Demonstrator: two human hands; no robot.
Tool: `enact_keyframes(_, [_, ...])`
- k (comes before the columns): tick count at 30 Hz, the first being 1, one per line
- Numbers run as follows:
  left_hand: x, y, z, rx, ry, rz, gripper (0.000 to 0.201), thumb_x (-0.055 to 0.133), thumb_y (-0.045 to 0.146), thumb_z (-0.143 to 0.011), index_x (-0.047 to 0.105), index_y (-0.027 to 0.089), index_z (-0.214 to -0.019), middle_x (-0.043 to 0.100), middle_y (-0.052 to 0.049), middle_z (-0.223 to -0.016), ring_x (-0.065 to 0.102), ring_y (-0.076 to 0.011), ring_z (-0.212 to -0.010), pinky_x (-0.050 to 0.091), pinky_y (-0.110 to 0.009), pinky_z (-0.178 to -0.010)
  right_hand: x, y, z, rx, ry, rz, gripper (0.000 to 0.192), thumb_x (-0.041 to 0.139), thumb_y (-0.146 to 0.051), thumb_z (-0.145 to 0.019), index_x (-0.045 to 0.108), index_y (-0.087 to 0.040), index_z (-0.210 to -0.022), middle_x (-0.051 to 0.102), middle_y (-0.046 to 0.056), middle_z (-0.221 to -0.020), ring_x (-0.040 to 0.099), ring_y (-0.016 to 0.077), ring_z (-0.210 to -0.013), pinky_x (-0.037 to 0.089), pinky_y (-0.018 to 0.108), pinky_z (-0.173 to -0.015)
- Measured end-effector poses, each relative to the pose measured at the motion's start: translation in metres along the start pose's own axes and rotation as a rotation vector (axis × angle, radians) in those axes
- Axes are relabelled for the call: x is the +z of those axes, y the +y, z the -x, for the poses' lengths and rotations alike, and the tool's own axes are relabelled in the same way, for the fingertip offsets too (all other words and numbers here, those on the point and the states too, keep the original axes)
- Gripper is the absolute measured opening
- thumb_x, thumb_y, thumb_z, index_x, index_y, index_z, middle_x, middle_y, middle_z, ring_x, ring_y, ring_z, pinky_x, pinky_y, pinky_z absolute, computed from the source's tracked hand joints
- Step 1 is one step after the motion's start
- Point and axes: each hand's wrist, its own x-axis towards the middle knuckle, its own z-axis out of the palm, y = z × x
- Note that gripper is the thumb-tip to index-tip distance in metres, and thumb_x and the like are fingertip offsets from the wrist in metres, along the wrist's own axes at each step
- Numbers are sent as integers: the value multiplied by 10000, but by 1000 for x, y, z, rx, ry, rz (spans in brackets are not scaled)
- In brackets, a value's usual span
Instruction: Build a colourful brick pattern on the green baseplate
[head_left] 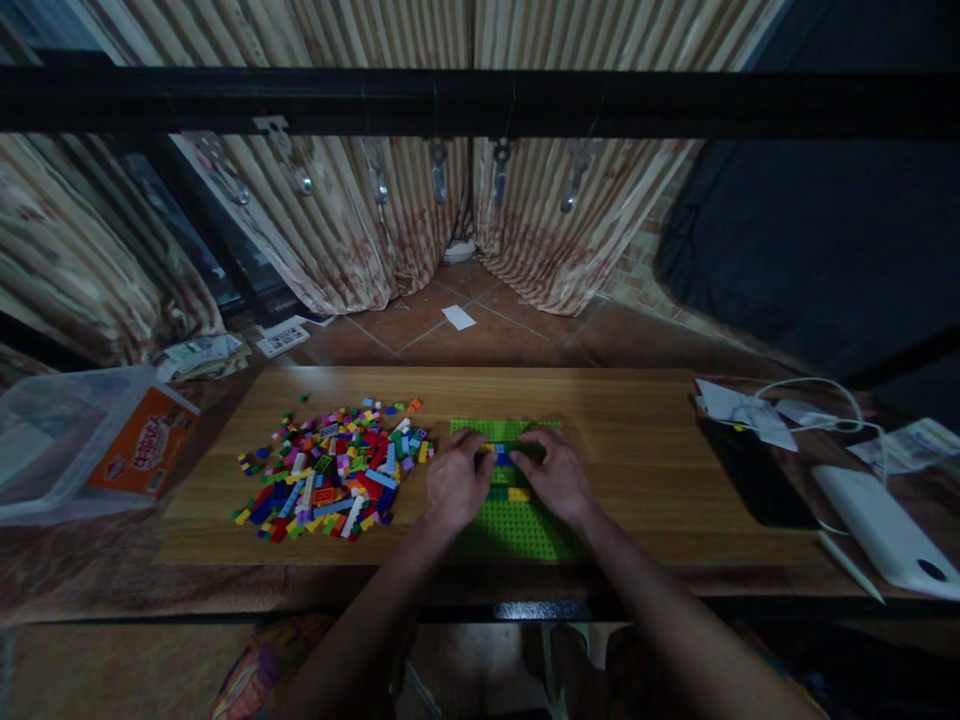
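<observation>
Head view: clear tub [45, 440] holds orange booklet [142, 440].

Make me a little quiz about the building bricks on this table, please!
1. True or false: the loose brick pile lies to the right of the green baseplate.
2. Which lies on the baseplate just below the two hands? A) a yellow brick B) a toy car C) a spoon
3. Fill in: the left hand and the right hand both rest on the ______ baseplate.

Key: 1 false, the pile is on its left. 2 A. 3 green.
</observation>
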Motion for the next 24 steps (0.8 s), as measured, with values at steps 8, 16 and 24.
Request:
enact_keyframes(8, [3, 7, -4, -89, 20, -32, 225, 552, 356, -865, 632, 247, -1045, 624, -34, -1147, 621, -179, -960, 462, -272, -820, 8, 1, 2, 40, 42, -24, 216, 675, -349, -721, 662, -203, -879, 574, 80, -1064, 533, 241, -1029, 418, 423, -942])
enact_keyframes(16, [-4, 13, -18, -245, -50, -1, 223, 646, 354, -780, 684, 237, -966, 686, -38, -1023, 638, -192, -924, 469, -272, -790, 11, 4, -6, 116, -11, -10, 199, 710, -309, -680, 667, -188, -833, 569, 77, -1000, 535, 236, -989, 434, 398, -888])
enact_keyframes(24, [-3, 8, -33, -314, -189, -3, 261, 667, 371, -736, 694, 254, -968, 703, -29, -1005, 640, -188, -934, 460, -254, -765, 9, 4, -23, 192, -146, 88, 191, 753, -263, -609, 687, -200, -777, 582, 70, -958, 542, 246, -961, 422, 406, -885])
